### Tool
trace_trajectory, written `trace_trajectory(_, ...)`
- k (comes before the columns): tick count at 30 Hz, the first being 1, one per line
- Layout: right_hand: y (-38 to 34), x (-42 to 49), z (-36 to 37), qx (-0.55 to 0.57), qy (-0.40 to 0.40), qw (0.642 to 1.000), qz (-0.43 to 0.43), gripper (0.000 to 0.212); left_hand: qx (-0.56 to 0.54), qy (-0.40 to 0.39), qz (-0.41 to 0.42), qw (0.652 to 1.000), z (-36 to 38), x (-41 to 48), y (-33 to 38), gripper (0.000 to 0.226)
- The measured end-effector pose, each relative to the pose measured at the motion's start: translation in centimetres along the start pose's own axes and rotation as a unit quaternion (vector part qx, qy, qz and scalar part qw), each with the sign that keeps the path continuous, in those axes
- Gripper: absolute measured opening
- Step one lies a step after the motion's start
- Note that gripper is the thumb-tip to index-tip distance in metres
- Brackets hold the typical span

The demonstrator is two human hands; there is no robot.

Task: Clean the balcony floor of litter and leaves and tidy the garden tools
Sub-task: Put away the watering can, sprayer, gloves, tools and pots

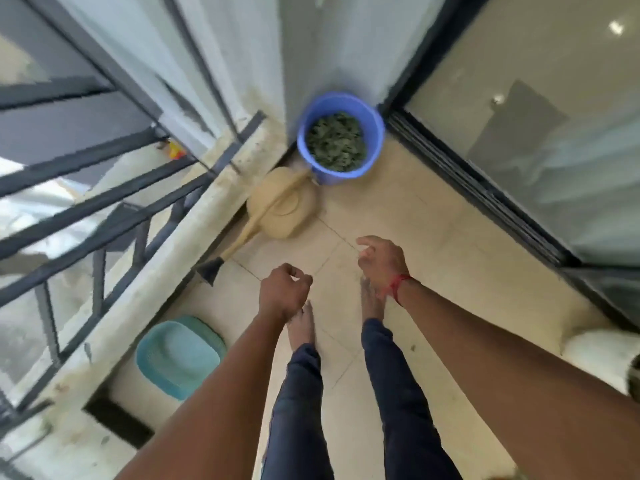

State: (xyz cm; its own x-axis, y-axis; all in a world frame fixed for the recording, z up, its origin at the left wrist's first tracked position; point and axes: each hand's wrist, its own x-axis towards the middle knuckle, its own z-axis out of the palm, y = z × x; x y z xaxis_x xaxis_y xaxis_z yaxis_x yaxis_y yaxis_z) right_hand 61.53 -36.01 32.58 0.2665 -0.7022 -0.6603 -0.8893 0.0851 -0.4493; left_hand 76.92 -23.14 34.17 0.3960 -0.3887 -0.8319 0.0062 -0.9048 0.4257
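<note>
A teal basin [178,358] lies by the balcony railing. The beige watering can [280,206] stands just beside the blue bucket [332,103] of leaves [336,142] in the corner. The left hand [282,292] is clenched and empty. The right hand [382,265] is loose-fingered and empty.

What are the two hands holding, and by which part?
Nothing visible is held. The left hand is curled into a fist with nothing showing in it; the right hand has loose, spread fingers and is empty. Neither touches the watering can.

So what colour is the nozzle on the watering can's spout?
Black nozzle on a beige watering can, seen in the head view.
</note>
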Motion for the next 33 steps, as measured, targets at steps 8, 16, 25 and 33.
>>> trace_trajectory(8,13.1,-17.2,-5.1,0.239,0.104,0.951,0.165,0.024,0.231,-0.084,0.071,0.967,7.2,-11.0,0.3,0.023)
trace_trajectory(16,30.9,-36.6,-1.2,0.392,0.218,0.852,0.269,0.025,0.436,-0.119,0.143,0.88,23.4,-22.1,-4.2,0.025)
trace_trajectory(25,46.1,-66.0,6.7,0.529,0.358,0.672,0.375,0.018,0.562,-0.261,0.29,0.73,41.4,-47.7,-16.7,0.016)
trace_trajectory(33,54.7,-80.9,10.0,0.579,0.417,0.54,0.447,0.024,0.616,-0.35,0.349,0.614,52.0,-63.5,-25.2,0.012)
